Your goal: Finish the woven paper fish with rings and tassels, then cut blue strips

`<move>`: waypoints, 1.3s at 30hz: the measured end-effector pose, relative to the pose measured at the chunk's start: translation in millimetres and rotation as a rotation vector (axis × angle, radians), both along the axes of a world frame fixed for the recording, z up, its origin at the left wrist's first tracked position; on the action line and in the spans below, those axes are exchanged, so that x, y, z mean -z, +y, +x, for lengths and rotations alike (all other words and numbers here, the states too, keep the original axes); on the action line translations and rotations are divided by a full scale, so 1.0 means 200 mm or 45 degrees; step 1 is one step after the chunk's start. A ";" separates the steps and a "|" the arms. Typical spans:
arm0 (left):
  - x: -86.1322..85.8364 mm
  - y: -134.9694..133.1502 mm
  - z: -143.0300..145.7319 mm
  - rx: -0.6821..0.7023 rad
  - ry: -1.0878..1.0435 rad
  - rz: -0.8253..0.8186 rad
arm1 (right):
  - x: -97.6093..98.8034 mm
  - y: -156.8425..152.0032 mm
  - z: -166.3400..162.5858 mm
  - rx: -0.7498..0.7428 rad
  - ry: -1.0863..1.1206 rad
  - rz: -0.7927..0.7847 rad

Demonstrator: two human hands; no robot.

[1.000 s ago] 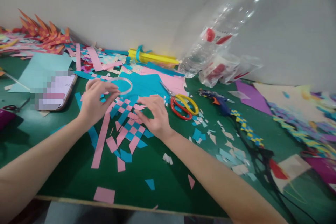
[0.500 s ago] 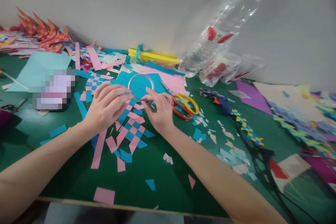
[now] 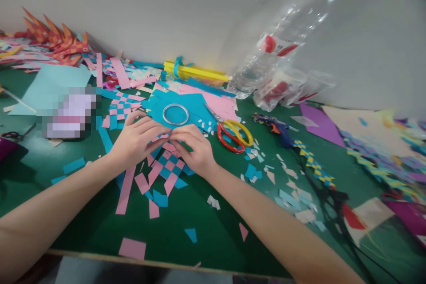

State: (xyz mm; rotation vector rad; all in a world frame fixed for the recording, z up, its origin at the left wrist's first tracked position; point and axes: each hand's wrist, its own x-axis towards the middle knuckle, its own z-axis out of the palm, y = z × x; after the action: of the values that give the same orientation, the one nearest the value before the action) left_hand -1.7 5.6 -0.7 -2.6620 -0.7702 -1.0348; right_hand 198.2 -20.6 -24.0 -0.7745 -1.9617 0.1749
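My left hand [image 3: 138, 140] and my right hand [image 3: 195, 147] meet at the fingertips above a woven piece of pink and blue paper strips [image 3: 168, 165]. Both are closed in a pinch, but whatever lies between the fingers is too small or hidden to make out. Just beyond them, a roll of clear tape [image 3: 175, 123] rests flat on blue paper [image 3: 196, 101]. Scissors with red and yellow handles [image 3: 237, 135] lie to the right of my right hand. Loose pink strips [image 3: 125, 191] and blue scraps surround the woven piece.
A blurred-out phone-like object [image 3: 71, 115] lies left on light blue paper [image 3: 58, 77]. At the back right stand a large clear plastic bottle [image 3: 282, 40] and plastic cups [image 3: 276, 88]. A blue glue gun [image 3: 282, 135] with a cord and several paper scraps [image 3: 294, 199] occupy the right.
My right hand has left the tape roll and moved left, its fingertips now meeting those of my left hand. The tape roll now lies slightly further left.
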 end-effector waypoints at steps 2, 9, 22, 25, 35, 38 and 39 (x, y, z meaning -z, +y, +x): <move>0.00 0.00 0.00 0.031 -0.015 0.013 | -0.01 0.00 0.00 0.019 0.004 -0.001; -0.02 -0.01 0.01 0.026 -0.074 -0.072 | -0.03 -0.03 -0.03 0.058 0.225 -0.214; 0.00 0.00 0.00 0.081 -0.125 -0.264 | -0.01 -0.01 -0.02 0.100 0.207 -0.217; 0.00 -0.01 0.00 0.033 -0.139 -0.378 | -0.01 -0.02 -0.02 0.130 0.173 -0.184; 0.01 0.01 -0.01 -0.258 -0.005 -0.552 | 0.01 0.01 -0.01 0.205 0.035 -0.313; 0.03 0.01 -0.01 -0.251 0.101 -0.538 | 0.03 0.01 -0.02 0.181 -0.105 -0.372; 0.04 0.02 -0.01 -0.245 0.128 -0.548 | 0.03 0.02 -0.02 0.176 -0.152 -0.385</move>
State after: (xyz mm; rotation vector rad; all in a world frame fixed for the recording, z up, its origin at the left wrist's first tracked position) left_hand -4.7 9.0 -8.8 -2.8754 -1.3253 -0.7483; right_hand 194.5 -17.6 -30.0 -1.1366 -2.0098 0.3545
